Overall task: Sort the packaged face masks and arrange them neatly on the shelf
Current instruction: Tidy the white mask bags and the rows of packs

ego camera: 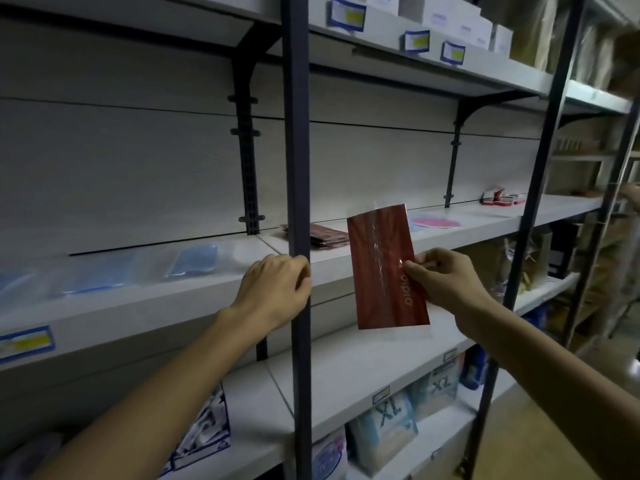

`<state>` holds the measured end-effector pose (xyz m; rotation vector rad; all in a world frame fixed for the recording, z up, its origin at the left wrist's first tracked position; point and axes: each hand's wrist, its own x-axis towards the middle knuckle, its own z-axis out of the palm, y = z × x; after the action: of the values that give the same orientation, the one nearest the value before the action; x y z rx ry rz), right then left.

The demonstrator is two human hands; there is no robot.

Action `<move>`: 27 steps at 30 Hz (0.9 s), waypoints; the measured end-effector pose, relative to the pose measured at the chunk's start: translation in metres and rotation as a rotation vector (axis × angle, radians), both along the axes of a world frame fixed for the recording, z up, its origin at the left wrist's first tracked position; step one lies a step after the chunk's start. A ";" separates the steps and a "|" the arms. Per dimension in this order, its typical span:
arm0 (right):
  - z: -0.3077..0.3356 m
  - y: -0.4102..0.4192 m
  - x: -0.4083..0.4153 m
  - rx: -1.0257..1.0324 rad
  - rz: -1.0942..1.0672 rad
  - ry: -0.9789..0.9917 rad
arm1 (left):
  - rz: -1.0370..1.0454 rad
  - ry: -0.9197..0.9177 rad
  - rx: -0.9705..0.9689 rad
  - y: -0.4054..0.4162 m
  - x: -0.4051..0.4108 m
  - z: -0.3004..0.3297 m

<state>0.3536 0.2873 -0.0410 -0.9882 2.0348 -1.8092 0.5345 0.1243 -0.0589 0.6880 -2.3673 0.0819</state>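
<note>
My right hand [441,282] pinches a dark red packaged face mask [384,265] by its right edge and holds it upright in front of the middle shelf [346,268]. My left hand [277,289] grips the dark upright post [298,202] of the rack at shelf height. A small stack of matching dark red mask packs [327,235] lies on the shelf behind the post. A pink mask pack [434,222] lies further right. Blue mask packs in clear bags [194,259] lie along the shelf to the left.
Small red and white items [500,198] sit at the shelf's far right. White boxes [433,19] with labels fill the top shelf. Packaged goods marked XL [388,427] stand on the lower shelf. A second dark post [533,220] rises at right. Another person's hand [632,194] shows at the right edge.
</note>
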 end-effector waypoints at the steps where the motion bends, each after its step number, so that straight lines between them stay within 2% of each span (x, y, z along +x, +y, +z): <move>1: 0.002 -0.003 -0.011 0.003 0.001 0.009 | -0.002 0.009 0.001 0.000 -0.014 0.001; 14: 0.009 -0.042 -0.149 -0.002 0.149 0.015 | 0.107 0.007 0.021 -0.013 -0.144 0.005; 19: 0.012 -0.065 -0.205 -0.026 0.235 0.027 | 0.245 -0.012 0.040 -0.017 -0.173 0.005; 27: 0.017 -0.122 -0.267 0.008 0.453 -0.060 | 0.509 -0.002 0.107 -0.015 -0.213 0.008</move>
<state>0.0861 0.1653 -0.0236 -1.2532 1.6134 -1.5652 0.3216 0.1090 -0.0507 1.3284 -2.1549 0.1752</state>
